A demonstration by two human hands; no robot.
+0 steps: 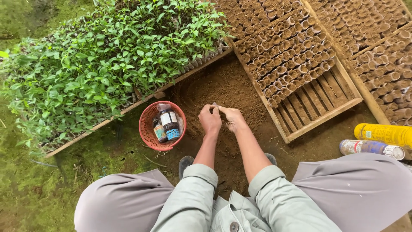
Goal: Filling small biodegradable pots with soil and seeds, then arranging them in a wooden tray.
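A small pale roll (pixel 214 106), likely a leaf or paper seedling pot, sits pinched between both hands just above the loose brown soil (pixel 223 88), right in front of the squatting person's knees. Left hand (pixel 210 119) is curled closed, fingers gripping the roll's left side. Right hand (pixel 233 117) has fingertips pressed together on the roll's right end, palm dusted with soil. Whether the roll is filled or empty is too small to tell.

Step in hand looks like forming or filling one pot over the soil heap. Judging from the layout, the next move calls for keeping the roll upright and tight so it holds shape, then setting it into the open slatted part of the wooden tray (pixel 319 101), beside the rows of soil-filled pots (pixel 287 56) already packed there.

Around: red plastic basket (pixel 148 129) with dark bottles (pixel 169 122) just left of the hands; a dense bed of green seedlings (pixel 103 60) beyond it; a yellow can (pixel 384 133) and a second spray can (pixel 371 147) lying at right; mossy ground at left.
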